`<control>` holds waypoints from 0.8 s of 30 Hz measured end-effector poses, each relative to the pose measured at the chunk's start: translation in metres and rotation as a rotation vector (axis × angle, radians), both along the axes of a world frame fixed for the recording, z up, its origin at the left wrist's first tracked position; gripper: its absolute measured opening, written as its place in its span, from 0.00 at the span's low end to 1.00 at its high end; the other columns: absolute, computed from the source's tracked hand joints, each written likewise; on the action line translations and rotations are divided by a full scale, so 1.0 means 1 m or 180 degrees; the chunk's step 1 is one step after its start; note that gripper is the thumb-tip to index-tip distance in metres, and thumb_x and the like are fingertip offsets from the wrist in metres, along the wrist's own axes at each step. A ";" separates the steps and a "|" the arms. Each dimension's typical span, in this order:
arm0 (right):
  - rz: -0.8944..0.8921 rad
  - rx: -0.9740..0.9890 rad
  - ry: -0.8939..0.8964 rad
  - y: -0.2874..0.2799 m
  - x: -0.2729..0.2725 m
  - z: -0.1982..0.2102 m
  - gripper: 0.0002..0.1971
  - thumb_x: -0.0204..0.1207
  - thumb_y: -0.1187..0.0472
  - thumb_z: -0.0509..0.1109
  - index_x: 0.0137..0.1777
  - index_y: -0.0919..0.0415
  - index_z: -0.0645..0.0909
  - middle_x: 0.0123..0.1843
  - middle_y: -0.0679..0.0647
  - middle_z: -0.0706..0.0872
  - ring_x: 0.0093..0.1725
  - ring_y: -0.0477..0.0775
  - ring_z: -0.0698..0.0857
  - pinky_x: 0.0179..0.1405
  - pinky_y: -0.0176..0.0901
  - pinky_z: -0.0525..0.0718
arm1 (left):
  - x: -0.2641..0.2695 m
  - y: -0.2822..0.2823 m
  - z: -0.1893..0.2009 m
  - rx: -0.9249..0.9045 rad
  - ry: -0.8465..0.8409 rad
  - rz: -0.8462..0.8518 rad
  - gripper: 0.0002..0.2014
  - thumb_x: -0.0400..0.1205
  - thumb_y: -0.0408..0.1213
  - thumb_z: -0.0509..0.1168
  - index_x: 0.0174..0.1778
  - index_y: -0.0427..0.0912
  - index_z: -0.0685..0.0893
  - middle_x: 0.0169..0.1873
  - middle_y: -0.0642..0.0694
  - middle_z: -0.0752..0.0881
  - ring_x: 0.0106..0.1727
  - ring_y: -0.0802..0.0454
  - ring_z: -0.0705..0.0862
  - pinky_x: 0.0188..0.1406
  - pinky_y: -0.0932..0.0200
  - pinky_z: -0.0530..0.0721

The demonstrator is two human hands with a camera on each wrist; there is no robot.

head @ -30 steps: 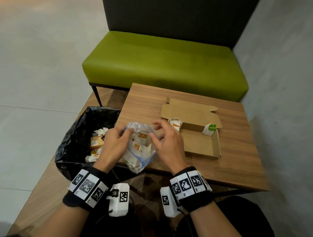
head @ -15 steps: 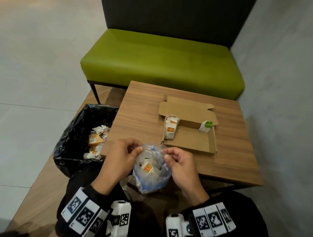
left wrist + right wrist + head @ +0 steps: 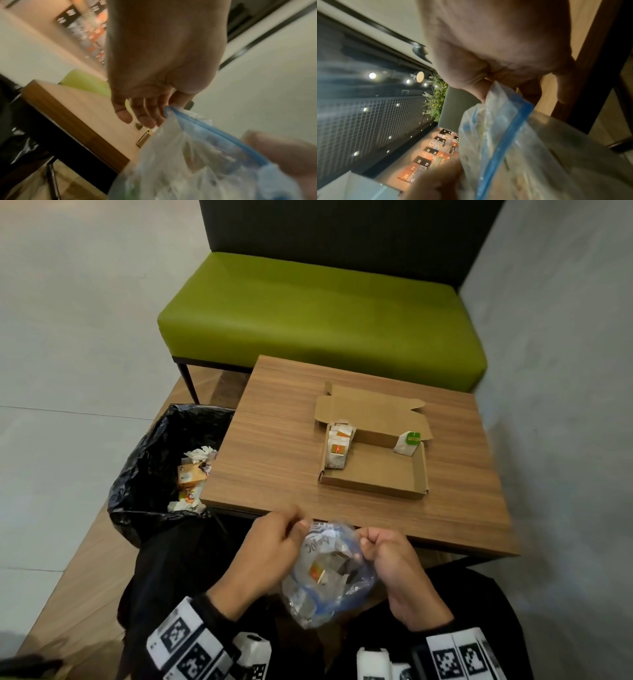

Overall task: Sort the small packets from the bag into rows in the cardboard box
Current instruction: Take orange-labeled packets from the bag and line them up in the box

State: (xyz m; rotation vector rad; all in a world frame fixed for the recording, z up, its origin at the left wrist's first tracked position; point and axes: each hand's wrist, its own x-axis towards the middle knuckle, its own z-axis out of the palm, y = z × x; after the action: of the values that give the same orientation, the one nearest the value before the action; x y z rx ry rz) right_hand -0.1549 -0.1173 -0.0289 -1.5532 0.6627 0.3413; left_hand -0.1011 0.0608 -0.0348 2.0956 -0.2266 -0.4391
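Observation:
A clear zip bag (image 3: 325,573) with a blue seal strip hangs in front of the table's near edge, with small packets inside, one orange-marked. My left hand (image 3: 274,546) pinches the bag's left rim (image 3: 169,111). My right hand (image 3: 390,556) pinches the right rim (image 3: 498,93). The open cardboard box (image 3: 373,484) lies on the wooden table (image 3: 274,460). A short row of white and orange packets (image 3: 337,448) stands along the box's left wall. One green-labelled packet (image 3: 407,441) leans at its far right corner.
A bin lined with a black bag (image 3: 154,467) stands left of the table, with crumpled paper and cartons in it. A green bench (image 3: 322,316) sits behind the table. A grey wall runs along the right.
Both hands have drawn the bag back from above the table to below its near edge, toward my lap. The box and its packets stay where they were.

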 end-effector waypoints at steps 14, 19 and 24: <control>0.0104 -0.1179 -0.0791 0.004 -0.007 -0.019 0.05 0.81 0.55 0.71 0.55 0.50 0.86 0.50 0.47 0.90 0.51 0.45 0.89 0.54 0.50 0.90 | -0.012 -0.021 -0.011 0.0315 -0.0895 0.0139 0.12 0.84 0.46 0.65 0.36 0.48 0.84 0.32 0.54 0.83 0.35 0.60 0.81 0.39 0.55 0.82; -0.0074 -0.2078 -0.1082 0.002 -0.026 -0.023 0.06 0.77 0.53 0.75 0.49 0.42 0.81 0.45 0.42 0.86 0.44 0.40 0.85 0.44 0.47 0.87 | -0.009 -0.018 -0.020 -0.0187 -0.0462 0.0877 0.18 0.87 0.43 0.62 0.30 0.47 0.81 0.24 0.52 0.82 0.25 0.61 0.79 0.27 0.61 0.78; -0.0285 -0.1415 -0.0886 -0.001 -0.021 -0.035 0.10 0.82 0.62 0.70 0.40 0.53 0.88 0.33 0.49 0.89 0.34 0.44 0.86 0.36 0.45 0.84 | -0.003 -0.019 -0.029 -0.0802 0.0247 0.1102 0.25 0.89 0.43 0.57 0.25 0.42 0.76 0.19 0.50 0.76 0.22 0.56 0.75 0.26 0.54 0.75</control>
State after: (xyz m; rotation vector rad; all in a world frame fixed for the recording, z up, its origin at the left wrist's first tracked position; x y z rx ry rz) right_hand -0.1755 -0.1181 -0.0639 -1.9398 0.6108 -0.1005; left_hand -0.1038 0.0420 -0.0636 1.8193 0.1214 -0.2669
